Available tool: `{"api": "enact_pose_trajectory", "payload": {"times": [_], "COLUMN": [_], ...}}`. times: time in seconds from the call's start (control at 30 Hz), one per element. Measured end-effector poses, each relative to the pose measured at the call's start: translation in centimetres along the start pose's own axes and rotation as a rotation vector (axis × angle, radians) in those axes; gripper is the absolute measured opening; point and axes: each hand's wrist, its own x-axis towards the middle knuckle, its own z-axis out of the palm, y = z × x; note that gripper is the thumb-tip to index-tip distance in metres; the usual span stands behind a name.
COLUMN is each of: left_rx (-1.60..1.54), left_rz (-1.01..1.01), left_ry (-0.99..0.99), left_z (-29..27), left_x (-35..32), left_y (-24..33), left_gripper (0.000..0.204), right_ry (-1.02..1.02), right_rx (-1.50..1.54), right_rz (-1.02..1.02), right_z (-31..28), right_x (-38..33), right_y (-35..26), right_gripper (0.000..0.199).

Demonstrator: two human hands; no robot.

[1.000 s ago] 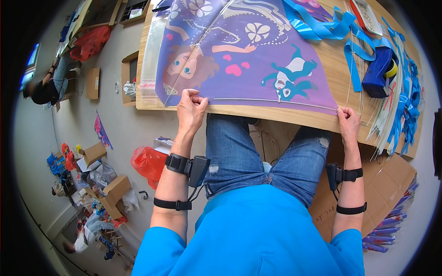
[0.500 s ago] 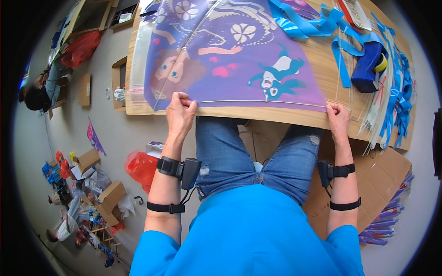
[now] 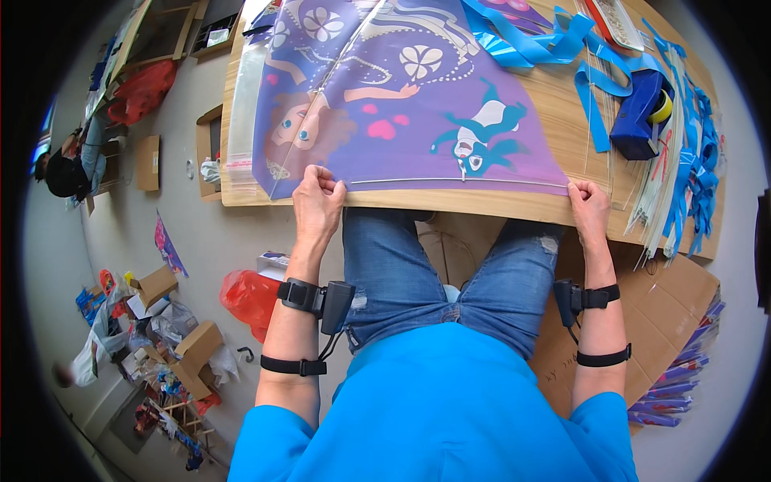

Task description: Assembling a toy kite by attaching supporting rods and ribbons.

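A purple kite [image 3: 345, 157] printed with a cartoon figure and a teal-and-white animal lies flat at the table's near edge. Along its near hem runs a thin pale rod [image 3: 418, 180]; another slim rod [image 3: 328, 80] crosses the printed figure diagonally. With thumb and fingers pinched together, my left hand [image 3: 318, 202] grips the hem at the rod's left end. My right hand [image 3: 590, 209] pinches the kite's right corner, at the rod's other end. Both fingertips hide what exactly lies between them.
Blue ribbon [image 3: 522, 44], a blue tape dispenser [image 3: 637, 132] and bundled pale rods [image 3: 654, 181] occupy the wooden table's [image 3: 554, 96] right side. Clear plastic sleeves [image 3: 241, 120] lie left. A cardboard sheet [image 3: 642, 321] is below right. Boxes, a red bag [image 3: 250, 301] and another person [image 3: 72, 169] are leftward.
Both hands keep their pinch, and the kite stays almost where it was. The whole view has shifted slightly. A person at the lower left has moved.
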Motion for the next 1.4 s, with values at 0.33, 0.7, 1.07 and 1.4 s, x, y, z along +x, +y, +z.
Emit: {"api": "enact_pose_trajectory", "payload": {"times": [0.33, 0.7, 1.07, 1.4], "left_rx": [0.024, 0.07, 0.231, 0.07], "left_rz": [-0.001, 0.008, 0.052, 0.05], "left_ry": [-0.004, 0.002, 0.079, 0.027], "left_z": [-0.4, -0.4, -1.0, -2.2], "left_x": [-0.2, 0.1, 0.5, 1.4], "left_y": [0.2, 0.3, -0.6, -2.6], "left_gripper": [0.02, 0.022, 0.032, 0.017], "right_ry": [-0.009, -0.003, 0.003, 0.301], "right_rx": [0.003, -0.006, -0.009, 0.041], "right_rz": [0.021, 0.015, -0.019, -0.058], "right_z": [0.1, 0.0, -0.1, 0.6], "right_x": [-0.3, -0.1, 0.1, 0.2], "right_y": [-0.2, -0.4, 0.0, 1.1], "right_gripper": [0.017, 0.018, 0.019, 0.013]}}
